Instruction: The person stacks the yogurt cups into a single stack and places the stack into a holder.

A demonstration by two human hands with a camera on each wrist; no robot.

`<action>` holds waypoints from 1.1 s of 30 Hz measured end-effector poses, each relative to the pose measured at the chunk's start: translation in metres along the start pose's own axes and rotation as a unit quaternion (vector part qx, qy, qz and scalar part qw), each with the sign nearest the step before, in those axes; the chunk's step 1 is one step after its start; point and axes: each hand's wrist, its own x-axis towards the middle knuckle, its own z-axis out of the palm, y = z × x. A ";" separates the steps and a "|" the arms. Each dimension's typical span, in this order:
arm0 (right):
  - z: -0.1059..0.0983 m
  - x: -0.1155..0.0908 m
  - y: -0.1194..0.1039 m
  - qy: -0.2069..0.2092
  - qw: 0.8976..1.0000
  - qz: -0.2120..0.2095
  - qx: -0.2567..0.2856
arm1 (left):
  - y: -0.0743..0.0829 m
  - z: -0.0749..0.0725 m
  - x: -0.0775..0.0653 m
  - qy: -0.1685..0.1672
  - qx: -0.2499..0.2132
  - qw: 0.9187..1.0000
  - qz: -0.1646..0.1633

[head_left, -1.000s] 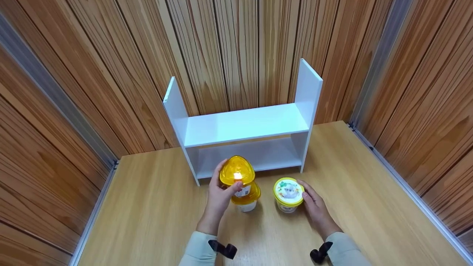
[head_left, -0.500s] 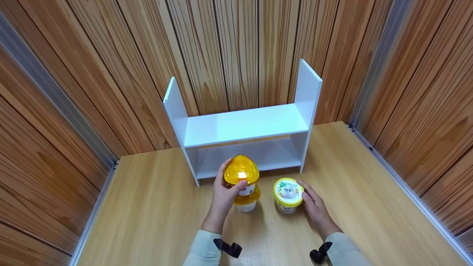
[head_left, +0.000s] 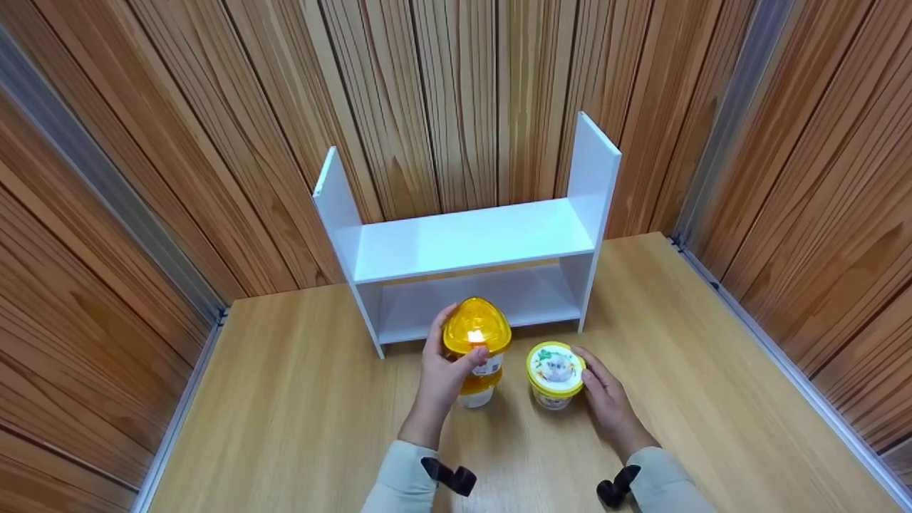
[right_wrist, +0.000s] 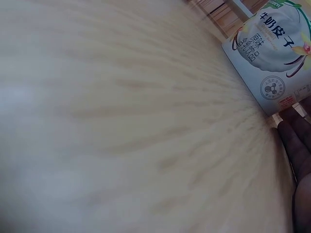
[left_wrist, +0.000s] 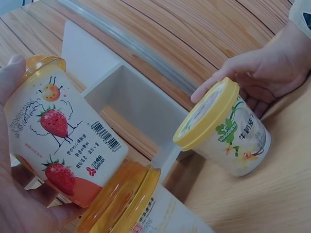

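Note:
My left hand (head_left: 443, 376) grips a yogurt cup (left_wrist: 68, 128) with strawberry pictures and a clear yellow domed lid (head_left: 476, 326). Directly below it on the table stands a second cup (head_left: 476, 397) with a similar yellow dome; in the left wrist view the held cup's base is right at that dome (left_wrist: 121, 196). To the right, a white tub (head_left: 556, 370) with a flat yellow-rimmed lid stands upright. My right hand (head_left: 608, 400) lies along the tub's right side, fingertips at its lid edge and the fingers mostly extended. The right wrist view catches the tub's printed side (right_wrist: 274, 43).
Behind the cups stands a white two-tier shelf (head_left: 474, 242) with raised side panels, close to the back wood-panelled wall (head_left: 463, 107). The wooden table (head_left: 285, 413) carries everything, and metal rails (head_left: 791, 385) run along its sides.
My left hand has carried the strawberry yogurt cup to the right, so it now lines up over the lower cup's dome. The right hand and the tub have stayed put.

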 end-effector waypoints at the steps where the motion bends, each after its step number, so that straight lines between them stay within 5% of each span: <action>1: 0.000 0.000 0.000 0.001 1.000 0.002 -0.006 | 0.000 0.001 0.000 -0.001 0.001 1.000 0.000; 26: -0.001 0.001 -0.002 0.002 0.999 0.027 -0.020 | -0.003 0.026 0.001 -0.004 -0.007 1.000 0.013; 33: -0.002 0.001 -0.001 0.003 0.999 0.026 -0.025 | -0.002 0.029 0.001 0.021 -0.003 1.000 0.012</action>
